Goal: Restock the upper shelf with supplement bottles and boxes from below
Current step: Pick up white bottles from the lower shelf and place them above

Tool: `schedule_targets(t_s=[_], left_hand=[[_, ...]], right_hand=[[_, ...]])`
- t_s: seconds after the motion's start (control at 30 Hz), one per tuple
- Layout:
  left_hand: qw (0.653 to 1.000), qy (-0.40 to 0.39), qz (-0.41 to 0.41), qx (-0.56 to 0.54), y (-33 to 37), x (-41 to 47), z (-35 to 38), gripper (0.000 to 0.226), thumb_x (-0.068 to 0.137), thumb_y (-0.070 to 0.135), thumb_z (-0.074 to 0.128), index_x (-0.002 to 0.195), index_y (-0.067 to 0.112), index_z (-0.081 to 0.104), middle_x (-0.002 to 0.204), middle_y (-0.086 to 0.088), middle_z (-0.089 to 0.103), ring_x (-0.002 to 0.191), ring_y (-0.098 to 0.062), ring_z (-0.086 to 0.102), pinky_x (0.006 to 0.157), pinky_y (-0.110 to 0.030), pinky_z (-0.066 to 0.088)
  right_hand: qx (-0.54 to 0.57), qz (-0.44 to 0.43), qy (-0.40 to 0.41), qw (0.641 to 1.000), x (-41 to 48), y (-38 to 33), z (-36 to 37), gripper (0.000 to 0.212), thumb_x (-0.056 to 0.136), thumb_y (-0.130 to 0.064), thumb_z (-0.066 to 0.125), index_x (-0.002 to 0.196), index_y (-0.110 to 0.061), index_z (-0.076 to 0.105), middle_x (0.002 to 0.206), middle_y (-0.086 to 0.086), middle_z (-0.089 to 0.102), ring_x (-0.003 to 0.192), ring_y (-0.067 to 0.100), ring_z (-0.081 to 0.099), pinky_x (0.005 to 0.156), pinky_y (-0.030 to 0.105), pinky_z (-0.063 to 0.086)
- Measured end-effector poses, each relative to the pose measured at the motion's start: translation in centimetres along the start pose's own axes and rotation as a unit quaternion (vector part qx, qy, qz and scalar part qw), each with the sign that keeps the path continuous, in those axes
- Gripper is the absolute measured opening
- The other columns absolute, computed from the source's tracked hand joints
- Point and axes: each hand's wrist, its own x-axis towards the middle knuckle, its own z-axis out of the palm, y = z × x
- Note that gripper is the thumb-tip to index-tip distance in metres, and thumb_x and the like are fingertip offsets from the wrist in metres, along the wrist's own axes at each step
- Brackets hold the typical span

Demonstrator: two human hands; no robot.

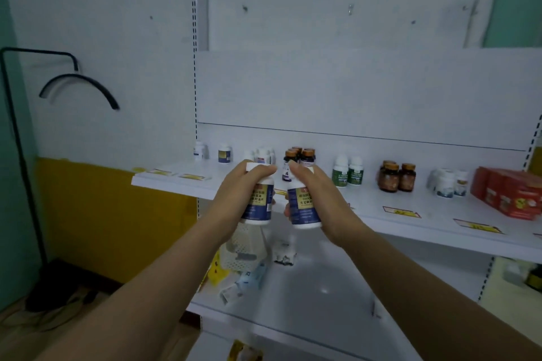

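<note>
White bottles with blue labels fill both hands: left hand (234, 193) wraps one bottle (259, 202), right hand (318, 199) another (303, 205), side by side, upright, before the shelf (410, 223) edge.

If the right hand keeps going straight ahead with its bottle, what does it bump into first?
Probably the dark bottles with orange caps at the back of the upper shelf. The right hand and its blue-label bottle point right at them, though depth is hard to judge.
</note>
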Motion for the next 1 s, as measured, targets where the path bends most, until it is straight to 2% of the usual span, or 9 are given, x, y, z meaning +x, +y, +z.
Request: schedule_targets(t_s=[0.1, 0.17, 0.27, 0.37, 0.47, 0.63, 0.73, 0.83, 1.0], left_hand=[[1.0, 0.001, -0.004, -0.002, -0.4, 2.2, -1.5, 0.012, 0.083, 0.031, 0.064, 0.081, 0.021, 0.059, 0.083, -0.011, 0.069, 0.074, -0.026, 0.065, 0.079, -0.041, 0.053], [1.0, -0.003, 0.0, -0.005, -0.5, 3.9, -2.5, 0.013, 0.083, 0.03, 0.064, 0.082, 0.019, 0.058, 0.079, -0.009, 0.069, 0.068, -0.023, 0.066, 0.074, -0.037, 0.054], [1.0, 0.015, 0.002, -0.007, -0.7, 6.4, -4.4, 0.015, 0.084, 0.03, 0.063, 0.086, 0.017, 0.057, 0.075, -0.008, 0.069, 0.059, -0.02, 0.066, 0.062, -0.03, 0.055], [0.999, 0.038, 0.0, 0.008, -1.1, 8.9, -6.6, 0.017, 0.085, 0.032, 0.063, 0.089, 0.017, 0.056, 0.078, -0.01, 0.068, 0.057, -0.019, 0.066, 0.055, -0.026, 0.055], [0.998, 0.064, -0.001, 0.026, -1.2, 11.5, -9.3, 0.017, 0.086, 0.031, 0.062, 0.09, 0.016, 0.055, 0.077, -0.009, 0.068, 0.059, -0.02, 0.065, 0.057, -0.026, 0.056], [0.996, 0.082, 0.0, 0.039, -2.1, 16.0, -14.4, 0.014, 0.085, 0.033, 0.061, 0.084, 0.021, 0.054, 0.074, -0.005, 0.069, 0.06, -0.02, 0.066, 0.067, -0.033, 0.056], [0.996, 0.073, -0.002, 0.045, -3.2, 19.3, -17.6, 0.015, 0.085, 0.033, 0.061, 0.086, 0.02, 0.055, 0.077, -0.007, 0.068, 0.063, -0.021, 0.065, 0.064, -0.031, 0.055], [0.998, 0.056, -0.003, 0.036, -4.7, 23.0, -20.6, 0.014, 0.086, 0.033, 0.061, 0.084, 0.02, 0.054, 0.081, -0.008, 0.067, 0.065, -0.021, 0.064, 0.061, -0.028, 0.054], [0.998, -0.01, -0.018, 0.054, -7.7, 29.5, -24.2, 0.017, 0.087, 0.037, 0.059, 0.084, 0.021, 0.053, 0.09, -0.012, 0.067, 0.07, -0.021, 0.064, 0.076, -0.037, 0.055]], right_hand=[[-0.009, 0.004, 0.009, 1.0, 1.6, 0.1, 1.0, 0.069, 0.083, -0.048, 0.061, 0.138, -0.013, 0.038, 0.099, 0.013, 0.069, 0.059, 0.023, 0.069, 0.06, 0.033, 0.057], [-0.01, -0.002, 0.01, 1.0, 3.5, -0.2, 1.5, 0.058, 0.085, -0.046, 0.061, 0.129, -0.012, 0.045, 0.085, 0.009, 0.07, 0.059, 0.023, 0.068, 0.061, 0.034, 0.058], [-0.006, -0.019, -0.001, 1.0, 7.5, -0.3, 2.3, 0.029, 0.088, -0.043, 0.059, 0.1, -0.017, 0.052, 0.082, 0.009, 0.068, 0.057, 0.022, 0.067, 0.058, 0.032, 0.056], [0.0, -0.015, -0.021, 1.0, 11.7, 0.4, 3.9, 0.042, 0.084, -0.049, 0.061, 0.105, -0.017, 0.043, 0.089, 0.012, 0.068, 0.056, 0.025, 0.068, 0.058, 0.033, 0.055], [0.002, -0.01, -0.04, 0.999, 15.5, 1.5, 5.9, 0.047, 0.084, -0.051, 0.06, 0.115, -0.022, 0.039, 0.101, 0.016, 0.066, 0.056, 0.022, 0.069, 0.057, 0.032, 0.054], [-0.01, 0.0, -0.051, 0.999, 21.2, 3.8, 9.4, 0.047, 0.085, -0.052, 0.059, 0.117, -0.025, 0.038, 0.089, 0.013, 0.067, 0.057, 0.022, 0.068, 0.058, 0.031, 0.054], [-0.03, 0.001, -0.033, 0.999, 24.8, 5.0, 11.7, 0.055, 0.085, -0.053, 0.056, 0.127, -0.022, 0.041, 0.095, 0.012, 0.067, 0.059, 0.022, 0.069, 0.062, 0.034, 0.057], [-0.043, -0.007, -0.005, 0.999, 28.1, 6.3, 13.8, 0.056, 0.086, -0.053, 0.055, 0.129, -0.02, 0.04, 0.085, 0.01, 0.068, 0.06, 0.023, 0.068, 0.067, 0.038, 0.058], [-0.079, -0.001, 0.086, 0.993, 33.0, 7.6, 16.3, 0.062, 0.087, -0.056, 0.053, 0.133, -0.016, 0.039, 0.082, 0.006, 0.07, 0.062, 0.023, 0.068, 0.069, 0.039, 0.059]])
